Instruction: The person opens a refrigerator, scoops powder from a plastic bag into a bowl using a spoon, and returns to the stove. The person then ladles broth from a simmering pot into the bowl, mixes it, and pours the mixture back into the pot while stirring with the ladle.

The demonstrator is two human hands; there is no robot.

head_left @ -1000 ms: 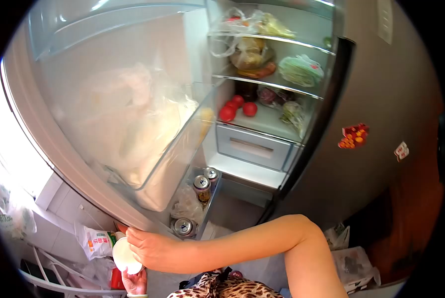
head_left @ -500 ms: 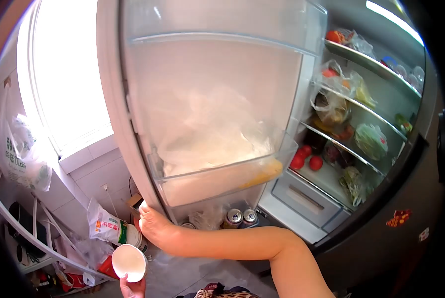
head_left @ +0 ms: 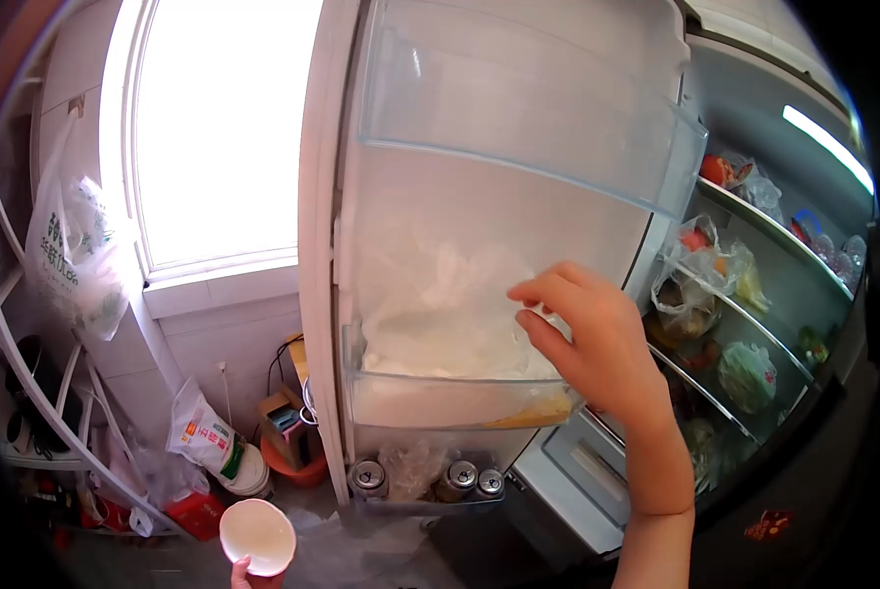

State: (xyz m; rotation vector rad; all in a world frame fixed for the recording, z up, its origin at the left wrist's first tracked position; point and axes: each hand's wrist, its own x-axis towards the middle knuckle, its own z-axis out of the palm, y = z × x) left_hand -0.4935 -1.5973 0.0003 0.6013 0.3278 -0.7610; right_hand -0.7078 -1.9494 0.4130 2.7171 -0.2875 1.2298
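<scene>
My left hand [head_left: 253,577] holds a white bowl [head_left: 257,538] by its rim at the bottom left, thumb on the near edge. The inside of the bowl is pale, with nothing distinct in it. My right hand [head_left: 587,339] is raised in front of the opened fridge door [head_left: 519,221], its fingers apart and curved, with nothing visible between them. Behind and left of that hand, white plastic bags [head_left: 440,334] fill the middle door bin [head_left: 420,402]. Several drink cans [head_left: 460,479] stand in the lowest bin.
Fridge shelves [head_left: 774,231] with bagged produce are at the right. A hanging plastic bag [head_left: 82,255] and curved rack [head_left: 27,393] stand left of the window [head_left: 224,137]. On the floor are a white bag [head_left: 204,432], an orange basin [head_left: 298,471] and a red box [head_left: 196,512].
The view has swung left and the door stands wider open. My right hand has left the door's outer edge and risen to the door's inner side. My left hand still holds the bowl.
</scene>
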